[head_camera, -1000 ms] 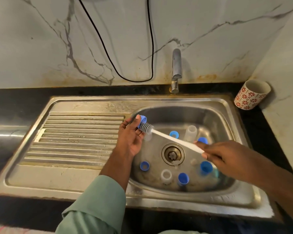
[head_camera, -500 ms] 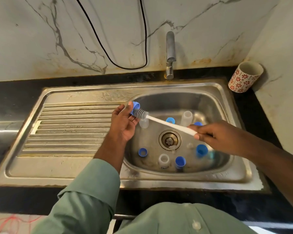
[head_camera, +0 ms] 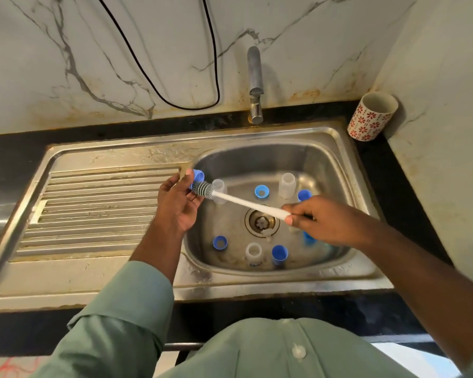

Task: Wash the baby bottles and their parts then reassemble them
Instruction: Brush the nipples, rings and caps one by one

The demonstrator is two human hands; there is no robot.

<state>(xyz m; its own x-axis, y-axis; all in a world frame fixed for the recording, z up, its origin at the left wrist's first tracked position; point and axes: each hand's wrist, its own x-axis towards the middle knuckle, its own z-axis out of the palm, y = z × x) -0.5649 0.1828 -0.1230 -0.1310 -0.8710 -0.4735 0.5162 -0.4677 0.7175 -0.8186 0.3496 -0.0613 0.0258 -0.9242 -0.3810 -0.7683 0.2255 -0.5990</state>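
Note:
My left hand (head_camera: 176,204) holds a small blue bottle cap (head_camera: 198,177) at the basin's left rim. My right hand (head_camera: 322,223) grips the white handle of a bottle brush (head_camera: 246,203), whose grey bristle head lies against the cap. In the steel sink basin (head_camera: 336,159) stand small clear bottles (head_camera: 287,185) (head_camera: 219,190) (head_camera: 253,253). Blue caps and rings lie around the drain (head_camera: 262,222): a blue ring (head_camera: 262,191), a blue cap (head_camera: 220,242), another blue cap (head_camera: 279,254) and one by the right wall (head_camera: 304,195).
A steel tap (head_camera: 255,85) stands behind the basin, no water running. The ribbed draining board (head_camera: 99,208) lies to the left. A red-flowered mug (head_camera: 372,115) sits on the black counter at the back right. A black cable (head_camera: 175,102) hangs on the marble wall.
The view has tilted down, showing more of my shirt. Both hands keep the same hold; the brush head stays against the blue cap, shifting slightly.

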